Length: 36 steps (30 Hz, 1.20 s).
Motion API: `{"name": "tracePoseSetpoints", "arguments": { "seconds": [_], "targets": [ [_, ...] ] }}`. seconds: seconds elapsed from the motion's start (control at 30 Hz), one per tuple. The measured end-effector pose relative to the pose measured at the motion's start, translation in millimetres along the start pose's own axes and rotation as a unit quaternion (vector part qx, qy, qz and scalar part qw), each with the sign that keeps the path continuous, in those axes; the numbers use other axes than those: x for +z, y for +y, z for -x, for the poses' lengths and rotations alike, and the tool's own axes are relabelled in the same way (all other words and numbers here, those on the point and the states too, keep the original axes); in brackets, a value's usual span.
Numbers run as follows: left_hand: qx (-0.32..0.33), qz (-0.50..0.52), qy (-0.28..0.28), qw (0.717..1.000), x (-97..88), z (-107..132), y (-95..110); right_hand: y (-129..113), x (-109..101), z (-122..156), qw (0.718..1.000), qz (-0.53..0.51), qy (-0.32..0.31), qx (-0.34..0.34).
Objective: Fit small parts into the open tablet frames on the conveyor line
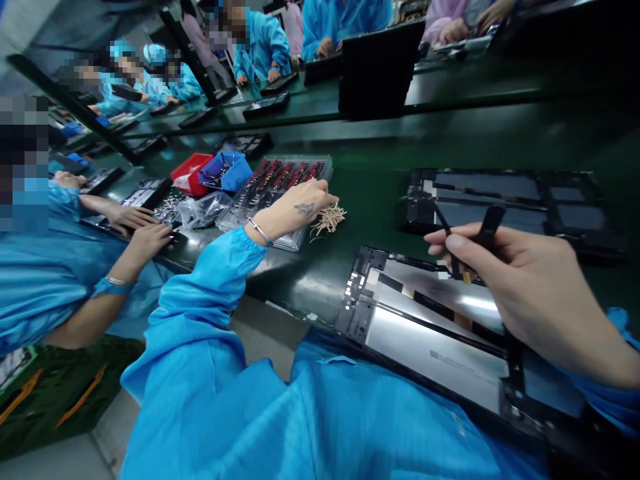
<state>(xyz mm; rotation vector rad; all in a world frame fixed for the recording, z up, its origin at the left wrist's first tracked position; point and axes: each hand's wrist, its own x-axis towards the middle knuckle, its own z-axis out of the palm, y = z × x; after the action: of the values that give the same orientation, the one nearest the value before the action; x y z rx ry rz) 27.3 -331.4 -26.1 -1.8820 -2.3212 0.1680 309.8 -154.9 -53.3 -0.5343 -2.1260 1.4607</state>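
Black-framed panel (pixel 425 350) slants lengthwise, apparently down toward the right.

And it's a bright blue smock (pixel 320 413) near, creased left sleeve (pixel 200 293), gathered cuff (pixel 246 244), silver bangle (pixel 261 233), dark marking (pixel 304 209) on the left hand (pixel 300 205)!

Below the right hand (pixel 540 280), the panel (pixel 425 347) looks like smooth, glossy metal; under the left hand (pixel 303 203), the tray (pixel 291 241) is shiny plastic.
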Motion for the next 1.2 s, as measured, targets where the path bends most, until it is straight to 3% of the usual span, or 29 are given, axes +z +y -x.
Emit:
{"name": "tracePoseSetpoints", "arguments": {
  "seconds": [0.13,0.2,0.23,0.27,0.33,0.4,0.43,0.47,0.5,0.57,0.63,0.7,0.77,0.83,0.9,1.0,1.1,1.2],
  "targets": [
    [0.002,0.041,0.062,0.997,-6.2,-2.6,21.8,3.4,2.3,0.0,0.999,-0.044,0.004,0.023],
    [0.019,0.143,0.120,0.982,-6.0,-7.7,46.3,2.9,6.4,1.3,0.996,-0.085,0.000,0.037],
    [0.032,0.234,0.143,0.961,-5.2,-10.9,60.9,2.4,8.9,2.2,0.994,-0.105,-0.004,0.043],
    [0.044,0.348,0.152,0.924,-4.6,-14.2,75.8,2.0,11.4,3.1,0.991,-0.122,-0.006,0.046],
    [0.065,0.572,0.117,0.809,-5.4,-21.1,102.8,1.9,15.0,4.3,0.990,-0.131,-0.009,0.046],
    [0.073,0.692,0.062,0.715,-10.6,-27.7,119.9,2.5,14.9,3.2,0.994,-0.107,-0.004,0.032],
    [0.072,0.715,0.055,0.693,-14.8,-30.7,123.8,2.5,13.1,1.7,0.996,-0.089,0.003,0.017],
    [0.071,0.716,0.059,0.692,-19.6,-33.5,124.7,2.2,10.2,-0.6,0.997,-0.069,0.014,-0.004],
    [0.071,0.700,0.064,0.707,-24.7,-36.1,123.2,1.1,6.7,-3.2,0.998,-0.051,0.029,-0.029],
    [0.090,0.638,0.038,0.764,-33.9,-40.9,116.1,-2.8,-0.9,-8.3,0.995,-0.017,0.057,-0.075],
    [0.127,0.567,-0.028,0.813,-39.8,-45.4,107.8,-8.2,-6.8,-11.6,0.993,0.006,0.061,-0.104],
    [0.162,0.507,-0.072,0.844,-41.7,-49.5,102.1,-13.4,-9.7,-12.5,0.991,0.016,0.052,-0.121],
    [0.190,0.460,-0.060,0.865,-40.7,-52.1,99.7,-17.4,-10.4,-12.1,0.990,0.008,0.052,-0.127],
    [0.208,0.425,0.022,0.881,-38.1,-51.9,100.7,-19.9,-10.3,-11.5,0.992,-0.019,0.060,-0.111],
    [0.212,0.371,0.165,0.889,-35.6,-49.1,104.7,-21.2,-10.2,-11.1,0.993,-0.056,0.056,-0.085],
    [0.217,0.193,0.369,0.883,-34.1,-43.6,114.0,-20.7,-9.5,-10.2,0.992,-0.091,0.039,-0.076],
    [0.211,0.027,0.453,0.866,-36.6,-41.5,122.4,-18.4,-7.6,-7.7,0.990,-0.090,0.049,-0.100],
    [0.196,-0.039,0.474,0.857,-40.5,-41.9,126.5,-16.9,-6.0,-4.5,0.988,-0.072,0.068,-0.121]
  ]
}}
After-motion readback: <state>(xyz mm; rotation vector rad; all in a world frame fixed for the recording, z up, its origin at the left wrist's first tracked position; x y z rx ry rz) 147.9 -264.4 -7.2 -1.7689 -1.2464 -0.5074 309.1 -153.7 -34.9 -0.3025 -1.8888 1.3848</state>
